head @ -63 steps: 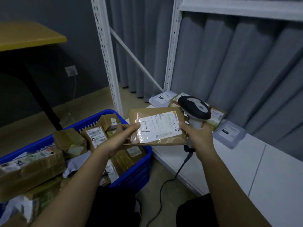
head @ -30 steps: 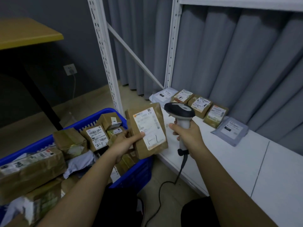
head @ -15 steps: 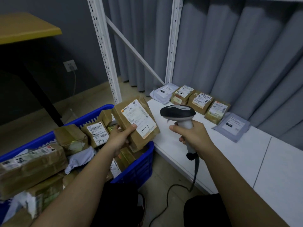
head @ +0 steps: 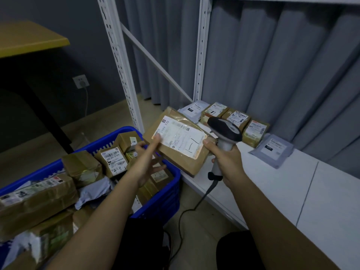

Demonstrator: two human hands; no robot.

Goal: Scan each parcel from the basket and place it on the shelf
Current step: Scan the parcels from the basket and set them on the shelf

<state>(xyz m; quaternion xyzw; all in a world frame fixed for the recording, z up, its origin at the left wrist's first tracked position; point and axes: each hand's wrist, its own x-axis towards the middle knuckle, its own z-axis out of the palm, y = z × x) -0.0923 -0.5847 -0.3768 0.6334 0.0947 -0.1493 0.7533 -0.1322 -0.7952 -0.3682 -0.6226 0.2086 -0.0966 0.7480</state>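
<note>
You hold a flat brown cardboard parcel with a white shipping label (head: 180, 142) between your two hands, above the gap where the blue plastic basket (head: 165, 199) meets the white metal shelf (head: 292, 184). It is tilted, label side up towards you, and a hand-drawn black mark shows on the label.

Your left hand (head: 148, 162) reaches to the parcel's left edge with the fingers straight. One fingertip lies on the label's corner; the rest of the hand sits under that edge, so you cannot tell how much of it bears the parcel.

Your right hand (head: 227, 158) is curled round the light grey grip of a handheld barcode scanner with a black head (head: 225, 131). Its thumb presses on the parcel's right edge. The scanner's black cable (head: 194, 207) hangs down to the floor.

The basket, on your near left, is full of brown parcels and grey bags. A row of small parcels (head: 233, 118) lies at the far edge of the shelf, against the grey curtain (head: 272, 65), with a grey mailer bag (head: 272, 150) at its right end.
</note>
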